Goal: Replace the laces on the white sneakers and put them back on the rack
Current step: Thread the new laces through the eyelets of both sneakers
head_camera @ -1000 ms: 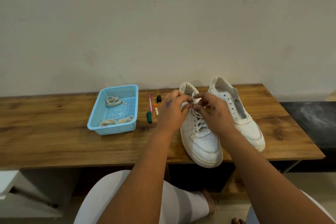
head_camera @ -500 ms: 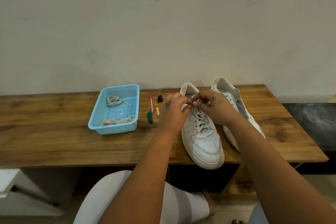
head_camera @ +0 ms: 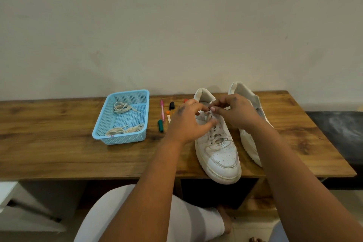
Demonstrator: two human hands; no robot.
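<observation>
From the head camera, both hands meet at the top of the near sneaker (head_camera: pixel 218 143), which stands on the wooden table (head_camera: pixel 59 153) with its toe toward the person. The left hand (head_camera: pixel 186 122) has its fingers curled, fingertips pinching at the lace (head_camera: pixel 213 122) by the upper eyelets; the right hand (head_camera: pixel 235 112) pinches the same lace end from the other side, thumb and forefinger closed tight. This shoe is laced most of the way up, crossings showing down the tongue, so by the look of it they're finishing the top eyelets or about to tie off.

The second sneaker (head_camera: pixel 247 139) sits just beside it, partly hidden behind the right forearm; whether it carries a lace I cannot tell from here.

Over to the left, a blue basket (head_camera: pixel 102 124) holds coiled laces (head_camera: pixel 120 107), with more bundled at its near end. Some pens (head_camera: pixel 162 112) lie between basket and shoes.

No rack is in view, so putting the pair back is plainly yet to come.
</observation>
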